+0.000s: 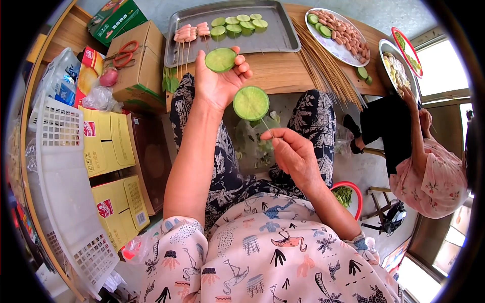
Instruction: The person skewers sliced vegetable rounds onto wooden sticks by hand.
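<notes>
My left hand (220,83) is raised palm up, with the thumb and curled fingers around a round green vegetable slice (220,60). My right hand (295,154) pinches a thin skewer (268,129), and a second round green slice (251,103) is on its upper end. The two slices are apart. Beyond my left hand, a metal tray (275,43) holds several green slices (234,28) and pink sausages on skewers (187,34). A bundle of bare skewers (328,63) lies on the wooden table (273,76), right of the tray.
An oval plate (364,60) carries small sausages and green slices. Cut green pieces (361,72) lie beside it. A co-worker (429,171) sits at right, reaching into a metal bowl (388,46). Left stand a cardboard box (134,70) with scissors (124,54) and a white basket (65,166).
</notes>
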`<action>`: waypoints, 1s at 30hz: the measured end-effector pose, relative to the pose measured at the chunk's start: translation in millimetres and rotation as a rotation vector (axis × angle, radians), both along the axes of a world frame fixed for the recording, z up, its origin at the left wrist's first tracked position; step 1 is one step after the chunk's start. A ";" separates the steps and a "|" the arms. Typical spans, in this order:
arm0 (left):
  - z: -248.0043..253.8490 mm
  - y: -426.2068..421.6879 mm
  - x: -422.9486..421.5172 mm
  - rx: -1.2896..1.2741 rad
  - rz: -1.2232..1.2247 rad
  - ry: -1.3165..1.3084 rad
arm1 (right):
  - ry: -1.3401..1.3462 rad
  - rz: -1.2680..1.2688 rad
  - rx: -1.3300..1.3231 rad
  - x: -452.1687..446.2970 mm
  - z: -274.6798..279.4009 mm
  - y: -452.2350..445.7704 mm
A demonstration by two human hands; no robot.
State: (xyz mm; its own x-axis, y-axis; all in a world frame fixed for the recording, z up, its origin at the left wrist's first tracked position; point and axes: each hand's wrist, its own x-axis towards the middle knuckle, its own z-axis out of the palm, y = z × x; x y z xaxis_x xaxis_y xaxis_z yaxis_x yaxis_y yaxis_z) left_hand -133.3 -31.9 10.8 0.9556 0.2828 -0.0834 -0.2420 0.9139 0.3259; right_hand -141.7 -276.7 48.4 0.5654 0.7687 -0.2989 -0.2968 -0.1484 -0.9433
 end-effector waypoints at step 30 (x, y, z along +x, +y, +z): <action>0.8 -17.6 1.6 -0.021 -0.105 -0.012 | -0.071 -0.063 0.026 7.3 -5.4 26.7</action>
